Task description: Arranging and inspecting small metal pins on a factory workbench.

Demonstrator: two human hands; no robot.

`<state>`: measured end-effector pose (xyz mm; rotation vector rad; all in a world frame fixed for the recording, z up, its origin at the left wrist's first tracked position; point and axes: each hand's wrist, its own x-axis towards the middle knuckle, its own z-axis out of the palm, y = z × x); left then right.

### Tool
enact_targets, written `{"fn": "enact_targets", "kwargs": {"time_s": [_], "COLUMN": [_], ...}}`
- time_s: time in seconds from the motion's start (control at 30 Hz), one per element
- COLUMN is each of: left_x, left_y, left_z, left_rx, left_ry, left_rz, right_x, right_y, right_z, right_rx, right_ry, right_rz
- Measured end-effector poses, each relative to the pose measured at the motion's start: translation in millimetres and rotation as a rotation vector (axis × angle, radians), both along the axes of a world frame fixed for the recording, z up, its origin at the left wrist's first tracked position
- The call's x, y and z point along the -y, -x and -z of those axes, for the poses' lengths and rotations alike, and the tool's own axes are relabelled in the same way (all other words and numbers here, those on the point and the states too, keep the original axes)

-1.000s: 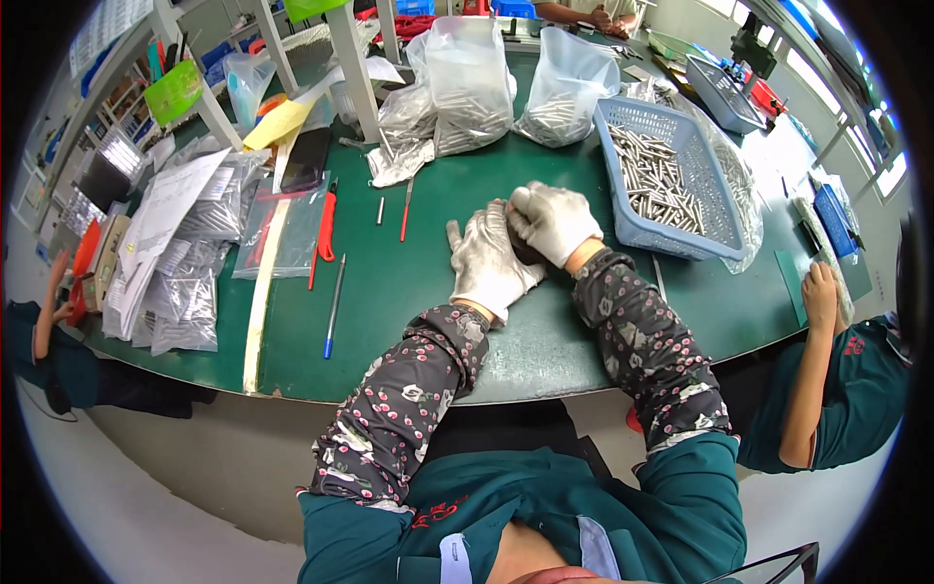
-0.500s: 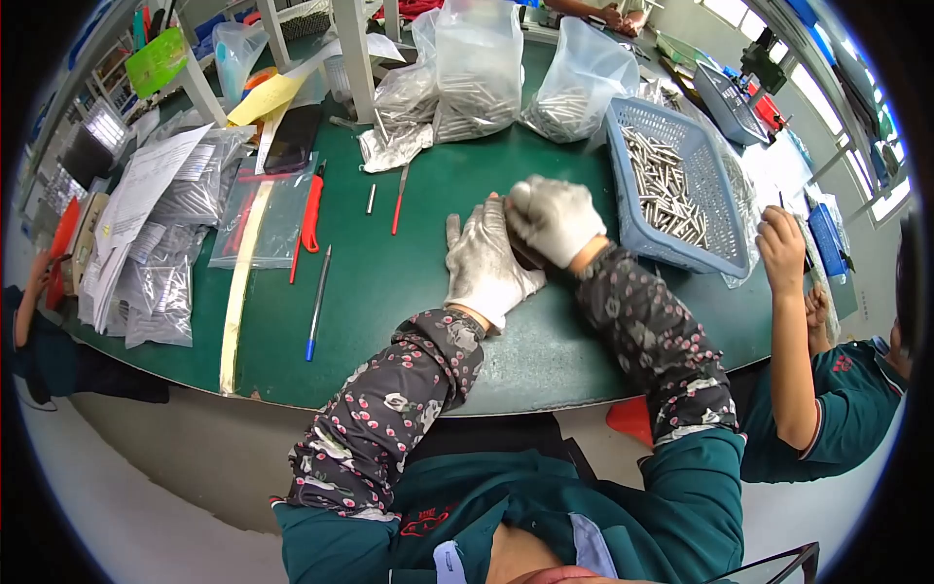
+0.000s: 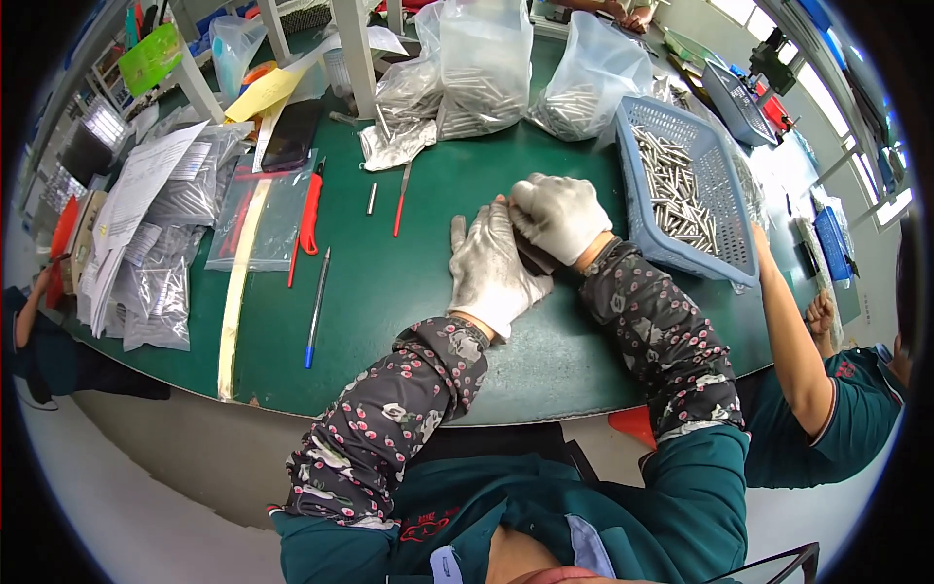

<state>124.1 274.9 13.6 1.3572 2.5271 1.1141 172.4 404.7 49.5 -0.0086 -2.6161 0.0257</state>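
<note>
Both my hands wear white gloves smudged with grey, and they meet over the middle of the green table. My left hand (image 3: 491,263) lies palm down with fingers stretched forward and slightly spread, its right side against a dark brown block (image 3: 538,258). Just right of it, my right hand (image 3: 559,216) is closed in a fist at the block's far end, touching the left fingertips. Whatever the right fingers hold is hidden. Beyond my left hand lie a red-handled thin tool (image 3: 399,209) and a small metal pin (image 3: 372,199).
A blue basket (image 3: 637,219) of metal pins stands right. Bags of pins (image 3: 482,92) line the back. Left are a pen (image 3: 318,307), a red cutter (image 3: 309,219), a yellowish strip (image 3: 238,292), papers (image 3: 146,195) and bagged parts (image 3: 161,297). A co-worker's arm (image 3: 793,350) reaches in at right.
My hands stay together over the dark block, the right one still closed. The co-worker's raised hand at the right has moved down behind the basket's edge. The whole view has shifted slightly.
</note>
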Motion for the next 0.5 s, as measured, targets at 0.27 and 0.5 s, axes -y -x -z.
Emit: {"fn": "enact_targets", "kwargs": {"time_s": [0.27, 0.5], "left_x": [0.9, -2.4], "left_y": [2.9, -0.2], "left_z": [0.8, 7.5], "left_rx": [-0.033, -0.06], "left_ry": [0.034, -0.017], "left_rz": [-0.005, -0.011], "right_x": [-7.5, -7.3], "right_y": [1.7, -2.3], "right_z": [-7.5, 0.8], "right_rx": [0.089, -0.01], "right_ry": [-0.09, -0.034], "right_rz": [0.149, 0.06]}}
